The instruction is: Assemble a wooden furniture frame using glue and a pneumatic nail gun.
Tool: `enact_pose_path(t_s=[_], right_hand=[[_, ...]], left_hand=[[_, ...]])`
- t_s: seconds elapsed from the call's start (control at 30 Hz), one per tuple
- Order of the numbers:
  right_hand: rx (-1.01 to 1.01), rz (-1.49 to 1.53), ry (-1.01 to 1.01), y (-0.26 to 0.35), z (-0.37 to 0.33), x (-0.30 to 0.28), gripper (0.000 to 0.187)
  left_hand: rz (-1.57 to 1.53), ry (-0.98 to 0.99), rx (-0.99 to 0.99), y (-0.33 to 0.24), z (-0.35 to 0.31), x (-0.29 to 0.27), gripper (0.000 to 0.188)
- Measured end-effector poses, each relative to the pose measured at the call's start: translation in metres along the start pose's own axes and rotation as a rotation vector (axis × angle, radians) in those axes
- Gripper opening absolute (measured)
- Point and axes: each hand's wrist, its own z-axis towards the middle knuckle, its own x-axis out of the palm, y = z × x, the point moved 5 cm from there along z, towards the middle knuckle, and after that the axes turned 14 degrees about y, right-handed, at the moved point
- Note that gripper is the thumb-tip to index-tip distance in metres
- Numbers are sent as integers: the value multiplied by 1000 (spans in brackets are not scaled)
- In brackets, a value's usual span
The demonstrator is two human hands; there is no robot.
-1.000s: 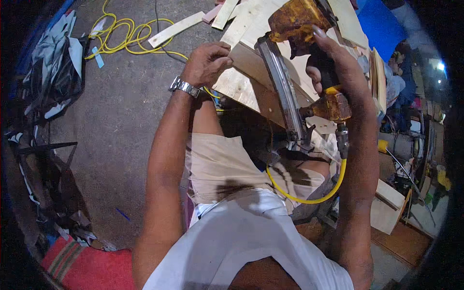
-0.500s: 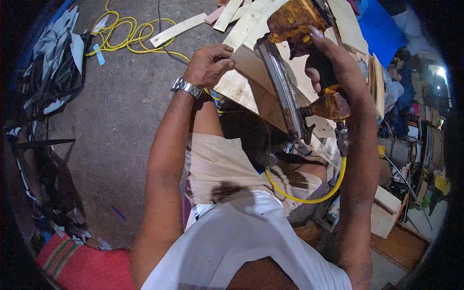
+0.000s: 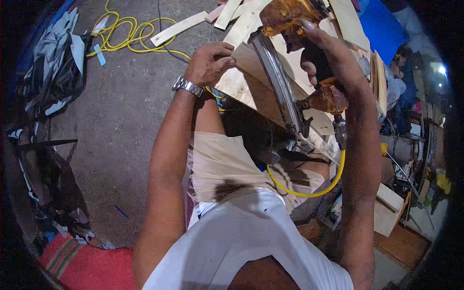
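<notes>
My right hand [image 3: 328,53] is wrapped around the dark grip of a worn yellow-orange air nail gun [image 3: 290,18]. Its long metal magazine [image 3: 275,79] slants across the wood, and a yellow air hose [image 3: 333,181] curves from its fitting down past my lap. My left hand [image 3: 210,63], below a metal wristwatch [image 3: 187,87], has its fingers bent and pinched at the near-left edge of a wooden board [image 3: 251,62]. The board lies among pale planks in front of my knees. The gun's nose and any contact with the wood are hard to make out.
Coils of yellow hose [image 3: 128,34] and a loose wood strip [image 3: 179,29] lie on the concrete floor [image 3: 116,121]. A blue sheet [image 3: 382,34] is at the far right, above cluttered tools and offcuts. A red cloth [image 3: 92,263] lies at the lower left.
The nail gun and my right hand have shifted slightly up and to the left over the board. My left hand stays at the board's edge.
</notes>
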Motion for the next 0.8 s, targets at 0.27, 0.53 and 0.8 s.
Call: enact_pose_path(t_s=[0.27,0.53,0.8], right_hand=[[27,124,-175,-16,-44,-22,50],[77,109,-162,-41,-55,-30,51],[110,115,-166,-35,-48,-21,55]], left_hand=[[-84,8,40,8,-1,3,23],[-162,26,14,13,0,7,20],[-186,49,10,17,3,7,21]])
